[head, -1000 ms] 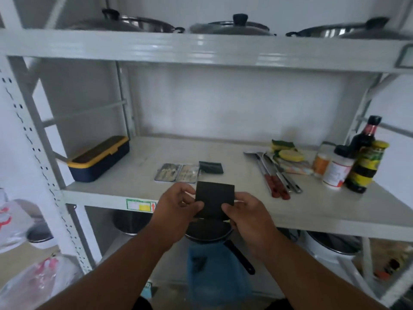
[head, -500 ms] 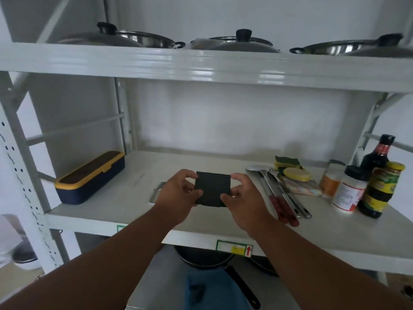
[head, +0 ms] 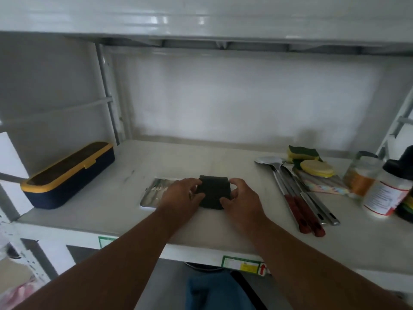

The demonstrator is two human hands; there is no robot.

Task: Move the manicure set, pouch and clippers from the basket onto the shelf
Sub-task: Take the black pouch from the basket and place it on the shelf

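Note:
A flat black pouch (head: 214, 191) lies low over the white shelf (head: 111, 204), held at its two sides. My left hand (head: 178, 196) grips its left edge and my right hand (head: 242, 199) grips its right edge. Just left of the pouch, partly under my left hand, the open metal manicure set (head: 154, 192) lies on the shelf with its tools showing. The small dark item seen earlier behind the set is hidden by the pouch and my hands. No basket is in view.
A navy box with a yellow lid rim (head: 67, 175) sits at the shelf's left. To the right lie red-handled utensils (head: 299, 198), sponges (head: 304, 153), a yellow lid (head: 317, 168), jars (head: 359, 175) and a white bottle (head: 386, 195). An upper shelf (head: 201, 19) hangs overhead.
Both hands carried the pouch forward and down from in front of the shelf edge to the shelf surface beside the manicure set. The view moved closer to the shelf.

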